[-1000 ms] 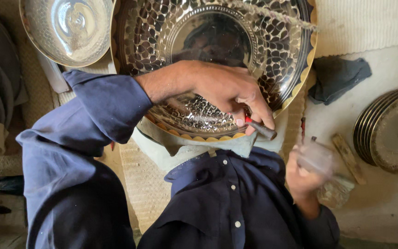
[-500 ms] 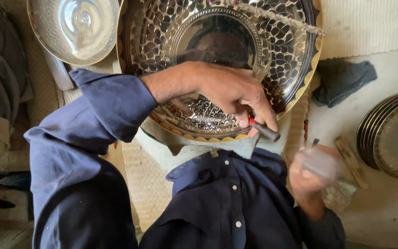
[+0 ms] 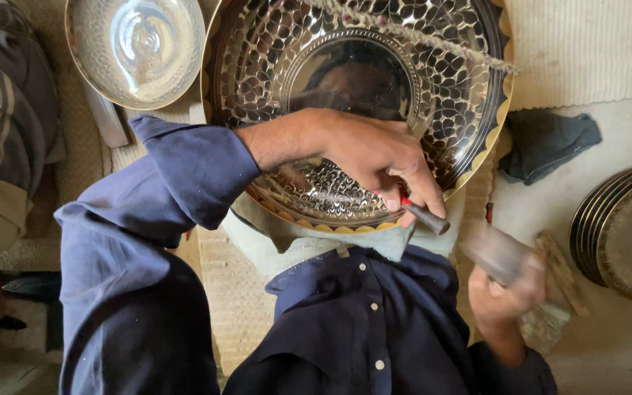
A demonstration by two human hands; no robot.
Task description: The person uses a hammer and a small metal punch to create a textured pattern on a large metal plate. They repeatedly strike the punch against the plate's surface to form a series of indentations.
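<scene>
Left hand [image 3: 374, 164] clamped on a short dark punch [image 3: 426, 218], tip set against the rim at 6 o'clock of the large engraved metal tray [image 3: 294, 66]; right hand [image 3: 506, 292] closed round a blurred hammer [image 3: 495, 252], at 4 o'clock of the punch; smaller silver bowl [image 3: 137, 47] at 10 o'clock; stacked plates [image 3: 623, 234] at 3 o'clock.

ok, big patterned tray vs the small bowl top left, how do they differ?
The tray is larger and covered in dark scale-like engraving; the bowl is smaller and looks plainer and paler. The left hand rests a punch on the tray; the bowl lies untouched. Both are round, shiny metal.
</scene>
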